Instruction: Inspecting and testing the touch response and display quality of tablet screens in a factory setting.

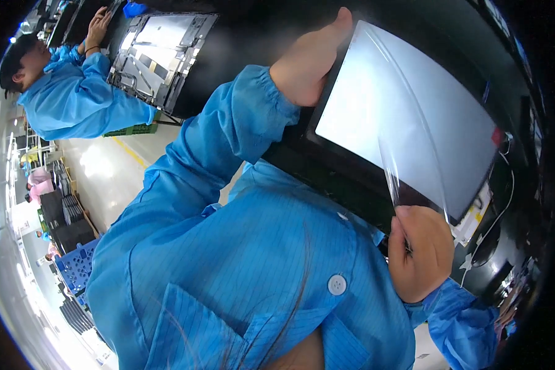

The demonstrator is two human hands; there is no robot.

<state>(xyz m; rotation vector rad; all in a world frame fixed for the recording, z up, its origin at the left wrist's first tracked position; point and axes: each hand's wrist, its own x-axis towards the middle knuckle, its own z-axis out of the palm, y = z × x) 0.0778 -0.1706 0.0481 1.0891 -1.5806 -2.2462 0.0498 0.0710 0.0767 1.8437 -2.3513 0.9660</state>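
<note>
A flat display panel [357, 117] with a bright white face and a black border is in front of me, at the upper right. My left hand [305, 65] holds its left edge, thumb stretched along the side and the other fingers hidden by the panel. A clear protective film [407, 148] lies over the face, partly lifted in a curved fold. Its near corner is pinched between the thumb and fingers of my right hand [420, 253], by the panel's near edge. A small red tab [497, 137] shows at the panel's right edge.
A dark worktable surrounds the panel, with a white cable [505, 209] and a white-yellow labelled item [473, 219] at the right. At the far left a co-worker [83, 102] in blue sits by an opened metal-framed panel [160, 55]. A blue crate [77, 268] stands on the floor.
</note>
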